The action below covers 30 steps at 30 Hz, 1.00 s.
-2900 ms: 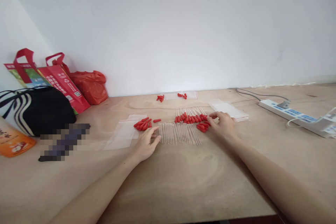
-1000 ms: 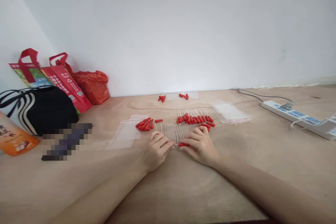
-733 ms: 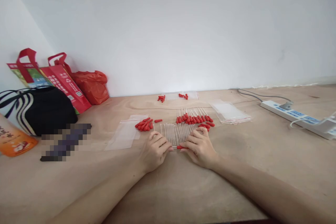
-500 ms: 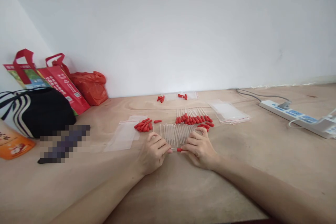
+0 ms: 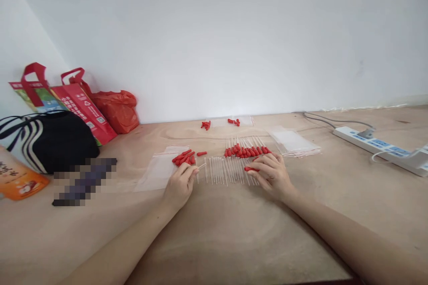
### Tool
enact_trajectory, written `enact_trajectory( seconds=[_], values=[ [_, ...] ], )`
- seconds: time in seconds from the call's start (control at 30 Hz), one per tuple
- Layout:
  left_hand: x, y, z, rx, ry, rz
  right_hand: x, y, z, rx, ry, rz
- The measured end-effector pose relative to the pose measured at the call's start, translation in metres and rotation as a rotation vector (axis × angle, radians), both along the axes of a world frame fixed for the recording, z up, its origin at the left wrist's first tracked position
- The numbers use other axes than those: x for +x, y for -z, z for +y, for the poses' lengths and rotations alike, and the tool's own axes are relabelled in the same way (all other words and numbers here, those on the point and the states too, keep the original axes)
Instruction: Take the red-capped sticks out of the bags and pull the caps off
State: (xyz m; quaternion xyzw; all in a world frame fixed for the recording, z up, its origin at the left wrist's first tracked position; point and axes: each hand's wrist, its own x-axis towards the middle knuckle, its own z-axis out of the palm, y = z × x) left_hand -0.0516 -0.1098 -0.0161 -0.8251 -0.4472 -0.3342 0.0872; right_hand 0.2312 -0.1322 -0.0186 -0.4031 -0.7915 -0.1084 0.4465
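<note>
Desk (image 5: 207, 240), far left: orange pouch (image 5: 25, 182) and black bag (image 5: 68, 142) being seen; red plastic bag (image 5: 118, 113) being set behind, near wall (image 5: 234, 44).
Left clear bag (image 5: 155, 171): being overlapped at right edge by bulb pile (image 5: 183, 157).
Left hand (image 5: 180, 182): closed; thin clear tube (image 5: 202, 166) being pinched in fingertips, just left of tube row.
Tube row (image 5: 219, 171): being laid side by side between hands.
Red-ended tubes (image 5: 249, 151): being lined up just behind row.
Right hand (image 5: 274, 176): red bulb (image 5: 250, 169) being gripped at fingertips, over row's right end.
Clear bag stack (image 5: 294, 142): being seen just behind right hand.
Power strip (image 5: 377, 144): being placed far right, cable being plugged in.
</note>
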Motion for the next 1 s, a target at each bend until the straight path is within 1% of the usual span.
enact_trajectory(
  seconds=[0.07, 0.17, 0.3, 0.4, 0.5, 0.6, 0.7, 0.9, 1.0],
  values=[
    [0.001, 0.004, 0.005, -0.037, -0.028, -0.013, 0.003, 0.000, 0.005, -0.020, 0.005, 0.040],
    [0.006, 0.007, 0.011, -0.034, -0.049, -0.021, 0.007, -0.003, 0.009, -0.077, 0.018, 0.147],
    [0.009, 0.007, 0.017, -0.017, -0.054, -0.039, 0.014, -0.007, 0.013, -0.129, 0.125, 0.302],
    [0.009, 0.006, 0.020, 0.006, -0.021, -0.018, 0.021, -0.009, 0.016, -0.205, 0.206, 0.350],
    [0.010, 0.005, 0.020, 0.010, 0.043, 0.006, 0.030, -0.008, 0.022, -0.292, 0.291, 0.402],
    [0.011, 0.006, 0.017, 0.010, 0.085, 0.006, 0.040, -0.006, 0.027, -0.419, 0.344, 0.413],
    [0.012, 0.006, 0.014, 0.029, 0.091, 0.018, 0.048, -0.005, 0.030, -0.511, 0.365, 0.390],
    [0.012, 0.004, 0.010, 0.008, 0.106, 0.051, 0.053, -0.002, 0.033, -0.609, 0.348, 0.388],
    [0.012, 0.001, 0.008, -0.008, 0.100, 0.069, 0.053, 0.001, 0.035, -0.606, 0.358, 0.384]
  ],
)
